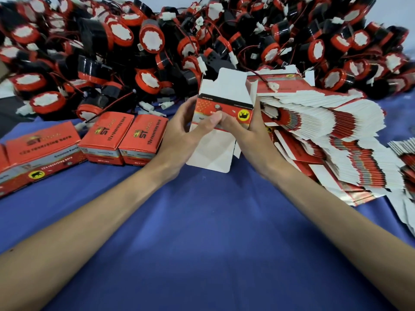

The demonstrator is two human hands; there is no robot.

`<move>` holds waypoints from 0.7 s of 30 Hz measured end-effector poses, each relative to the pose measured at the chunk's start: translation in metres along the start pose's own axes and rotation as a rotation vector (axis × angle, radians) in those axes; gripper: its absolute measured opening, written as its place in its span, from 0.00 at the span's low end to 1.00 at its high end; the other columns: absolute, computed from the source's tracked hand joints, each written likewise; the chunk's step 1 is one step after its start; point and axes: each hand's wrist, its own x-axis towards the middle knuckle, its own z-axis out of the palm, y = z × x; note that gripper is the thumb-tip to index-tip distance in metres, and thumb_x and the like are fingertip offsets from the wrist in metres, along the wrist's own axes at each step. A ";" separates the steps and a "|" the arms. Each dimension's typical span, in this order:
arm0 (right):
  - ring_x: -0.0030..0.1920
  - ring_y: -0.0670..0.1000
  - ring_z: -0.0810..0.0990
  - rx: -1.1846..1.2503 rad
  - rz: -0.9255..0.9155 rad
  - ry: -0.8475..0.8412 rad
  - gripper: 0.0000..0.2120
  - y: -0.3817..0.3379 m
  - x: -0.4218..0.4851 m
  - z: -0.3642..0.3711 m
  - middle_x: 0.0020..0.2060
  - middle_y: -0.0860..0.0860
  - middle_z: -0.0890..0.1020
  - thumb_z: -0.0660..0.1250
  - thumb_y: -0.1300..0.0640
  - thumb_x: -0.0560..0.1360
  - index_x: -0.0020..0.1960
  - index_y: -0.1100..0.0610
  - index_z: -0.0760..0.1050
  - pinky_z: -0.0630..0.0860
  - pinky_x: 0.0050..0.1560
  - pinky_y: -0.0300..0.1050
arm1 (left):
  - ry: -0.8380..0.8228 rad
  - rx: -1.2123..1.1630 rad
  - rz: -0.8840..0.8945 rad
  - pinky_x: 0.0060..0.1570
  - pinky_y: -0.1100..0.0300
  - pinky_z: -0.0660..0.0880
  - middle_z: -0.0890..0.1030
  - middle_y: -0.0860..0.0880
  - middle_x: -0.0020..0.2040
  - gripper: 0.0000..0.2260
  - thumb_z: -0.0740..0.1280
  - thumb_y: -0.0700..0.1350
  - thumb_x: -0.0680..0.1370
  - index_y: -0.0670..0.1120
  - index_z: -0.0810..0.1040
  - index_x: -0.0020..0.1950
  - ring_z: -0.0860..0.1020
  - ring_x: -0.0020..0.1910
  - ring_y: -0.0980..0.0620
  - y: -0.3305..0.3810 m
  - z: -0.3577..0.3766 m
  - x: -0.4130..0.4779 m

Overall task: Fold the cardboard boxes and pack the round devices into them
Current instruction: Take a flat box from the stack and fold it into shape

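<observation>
Now we hold the half-opened box (pixel 224 104) upright above the blue cloth (pixel 202 232). Our left hand (pixel 179 135) and right hand (pixel 250 135) curl round its sides, thumbs pinching the printed front, probably to square it while its end flaps stand open. Flat blanks (pixel 325 135) lie beside our right hand, round devices (pixel 134 52) are heaped behind, and closed boxes (pixel 125 135) sit to the left.

A deep blue cloth (pixel 202 232) covers the worktop, filling the near half of the view and running out to both sides. It lies flat and smooth, lighter across its middle and darker toward the near edge. At the far left its edge gives way to a dark patch (pixel 11 113) with a pale strip (pixel 4 88) above it. A plain pale wall (pixel 399 10) shows in the upper right corner.
</observation>
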 end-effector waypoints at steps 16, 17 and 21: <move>0.57 0.41 0.80 0.143 0.016 0.056 0.29 0.017 -0.002 0.000 0.59 0.40 0.78 0.67 0.56 0.74 0.73 0.51 0.63 0.77 0.50 0.37 | 0.025 -0.274 -0.005 0.45 0.63 0.78 0.76 0.47 0.57 0.21 0.64 0.43 0.70 0.46 0.66 0.63 0.81 0.47 0.57 0.000 -0.001 -0.005; 0.53 0.41 0.81 0.149 0.016 0.053 0.22 0.016 -0.003 0.001 0.52 0.38 0.80 0.67 0.56 0.74 0.67 0.50 0.68 0.77 0.48 0.36 | 0.029 -0.262 0.006 0.45 0.63 0.77 0.75 0.48 0.58 0.21 0.63 0.44 0.72 0.46 0.66 0.65 0.81 0.47 0.58 0.001 0.000 -0.005; 0.46 0.46 0.83 0.260 0.057 0.089 0.09 0.016 -0.005 0.002 0.44 0.44 0.84 0.67 0.58 0.77 0.56 0.53 0.71 0.79 0.44 0.40 | 0.046 -0.187 0.030 0.44 0.63 0.78 0.81 0.52 0.51 0.10 0.59 0.43 0.81 0.50 0.70 0.62 0.82 0.46 0.58 0.000 0.000 -0.003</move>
